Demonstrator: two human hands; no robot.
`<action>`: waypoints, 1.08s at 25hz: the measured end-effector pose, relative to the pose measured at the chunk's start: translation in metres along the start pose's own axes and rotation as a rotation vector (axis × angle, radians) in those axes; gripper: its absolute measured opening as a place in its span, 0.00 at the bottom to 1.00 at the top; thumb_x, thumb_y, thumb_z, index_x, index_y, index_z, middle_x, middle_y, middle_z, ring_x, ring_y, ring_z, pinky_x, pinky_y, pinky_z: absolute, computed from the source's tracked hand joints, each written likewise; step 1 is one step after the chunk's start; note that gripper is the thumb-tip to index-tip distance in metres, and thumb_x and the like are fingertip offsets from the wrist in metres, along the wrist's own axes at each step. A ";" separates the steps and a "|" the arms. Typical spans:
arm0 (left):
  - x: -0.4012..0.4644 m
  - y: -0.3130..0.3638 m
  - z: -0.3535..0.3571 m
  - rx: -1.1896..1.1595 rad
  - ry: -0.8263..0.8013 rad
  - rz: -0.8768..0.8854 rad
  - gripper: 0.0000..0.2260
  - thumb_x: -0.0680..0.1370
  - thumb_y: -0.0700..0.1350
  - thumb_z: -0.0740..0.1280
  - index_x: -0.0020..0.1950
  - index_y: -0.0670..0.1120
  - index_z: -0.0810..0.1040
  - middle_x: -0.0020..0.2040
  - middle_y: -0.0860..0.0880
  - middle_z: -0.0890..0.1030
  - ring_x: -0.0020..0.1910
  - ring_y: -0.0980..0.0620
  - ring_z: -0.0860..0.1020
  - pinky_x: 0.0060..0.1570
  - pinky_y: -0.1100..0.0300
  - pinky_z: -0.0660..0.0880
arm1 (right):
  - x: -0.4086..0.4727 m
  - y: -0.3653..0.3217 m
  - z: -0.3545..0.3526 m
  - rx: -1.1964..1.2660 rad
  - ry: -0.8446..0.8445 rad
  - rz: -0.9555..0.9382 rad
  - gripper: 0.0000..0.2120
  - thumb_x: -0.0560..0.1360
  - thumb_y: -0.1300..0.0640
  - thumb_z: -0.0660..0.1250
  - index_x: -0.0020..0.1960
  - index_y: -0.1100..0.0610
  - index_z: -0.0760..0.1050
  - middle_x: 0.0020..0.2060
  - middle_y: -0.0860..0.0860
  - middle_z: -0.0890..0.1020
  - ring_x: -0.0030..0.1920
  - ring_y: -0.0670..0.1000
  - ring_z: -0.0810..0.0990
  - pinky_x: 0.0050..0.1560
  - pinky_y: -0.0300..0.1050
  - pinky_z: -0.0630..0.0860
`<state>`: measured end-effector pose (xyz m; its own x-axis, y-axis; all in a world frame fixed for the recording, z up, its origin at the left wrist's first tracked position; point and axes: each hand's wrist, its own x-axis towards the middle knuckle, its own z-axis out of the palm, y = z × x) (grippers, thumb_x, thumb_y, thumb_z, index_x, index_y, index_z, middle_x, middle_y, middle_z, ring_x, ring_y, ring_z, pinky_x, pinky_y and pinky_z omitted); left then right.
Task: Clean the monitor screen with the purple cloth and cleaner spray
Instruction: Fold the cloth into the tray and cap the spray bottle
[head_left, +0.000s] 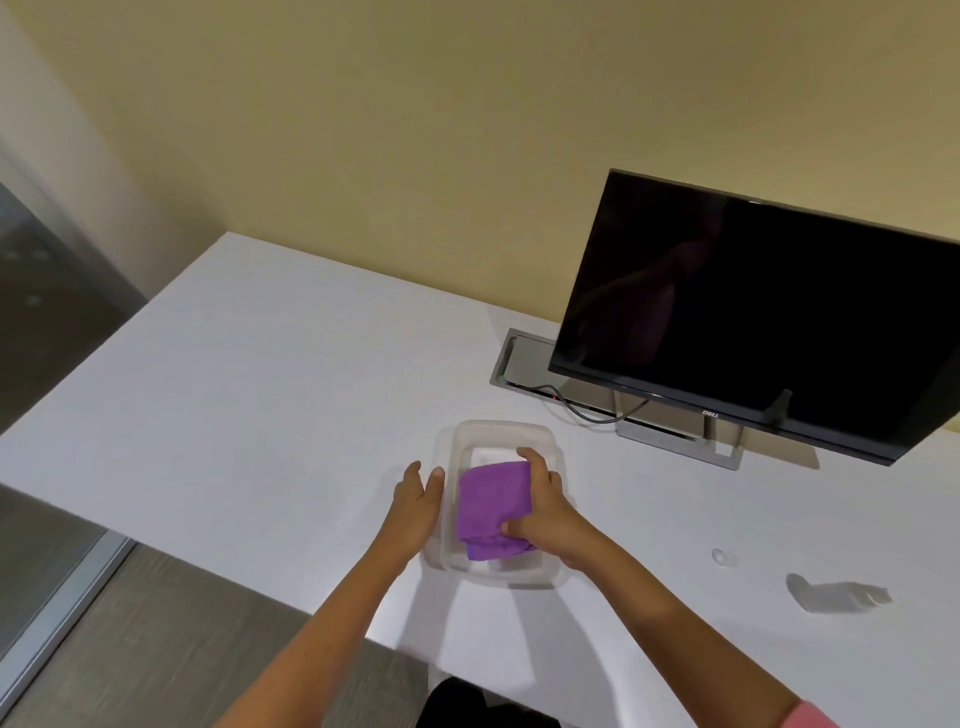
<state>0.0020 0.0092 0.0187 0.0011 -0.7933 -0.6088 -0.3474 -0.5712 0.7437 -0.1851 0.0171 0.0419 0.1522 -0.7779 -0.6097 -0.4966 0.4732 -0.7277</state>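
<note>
- One white table (260, 374) fills most of what I can see, set against a yellow wall, with grey floor showing at its near left edge.
- The monitor (753, 317) stands at the far right of the table on a silver stand, its screen dark and tilted, a Dell mark on the lower bezel.
- A grey cable hatch (519, 358) is sunk into the table just behind the monitor's left corner, and a black cable (582, 410) loops out of it toward the stand.
- A clear plastic tub (498, 431) sits on the table in front of the person, left of the monitor and well apart from it.
- The purple cloth (493, 499) is folded and lies in the tub, over its near half.
- The right hand (545, 514) has its grip clamped on the cloth, fingers curled over the far edge and thumb pinching the near edge.
- The left hand (415, 504) rests against the tub's left wall, fingers straight and apart, holding nothing.
- Something small, pale and blurred (831, 595) lies on the table near the right; I cannot tell what it is.
- A tiny clear round piece (719, 556) lies just beside it, to its left.
</note>
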 end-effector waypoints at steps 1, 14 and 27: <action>0.002 -0.007 -0.001 -0.007 -0.070 -0.078 0.25 0.80 0.58 0.51 0.75 0.50 0.55 0.73 0.46 0.64 0.68 0.44 0.68 0.62 0.47 0.71 | 0.004 0.004 0.008 -0.040 -0.003 0.027 0.45 0.69 0.64 0.71 0.74 0.44 0.47 0.64 0.54 0.58 0.55 0.52 0.70 0.48 0.43 0.78; 0.018 -0.003 0.016 0.245 -0.191 0.003 0.13 0.81 0.43 0.52 0.61 0.45 0.72 0.54 0.43 0.79 0.52 0.43 0.79 0.44 0.44 0.81 | 0.035 0.028 0.049 -0.634 0.347 0.186 0.24 0.77 0.60 0.64 0.70 0.60 0.59 0.71 0.55 0.61 0.67 0.58 0.66 0.65 0.47 0.67; 0.032 0.006 0.029 0.354 -0.188 0.082 0.11 0.80 0.39 0.52 0.59 0.45 0.70 0.54 0.42 0.77 0.53 0.42 0.77 0.50 0.46 0.79 | 0.044 0.035 0.034 -0.517 0.154 0.136 0.36 0.69 0.44 0.72 0.70 0.52 0.58 0.66 0.56 0.62 0.62 0.59 0.71 0.56 0.49 0.75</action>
<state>-0.0274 -0.0132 -0.0042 -0.2000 -0.7625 -0.6153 -0.6407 -0.3734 0.6709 -0.1671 0.0135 -0.0212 -0.0500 -0.7937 -0.6063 -0.8634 0.3394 -0.3732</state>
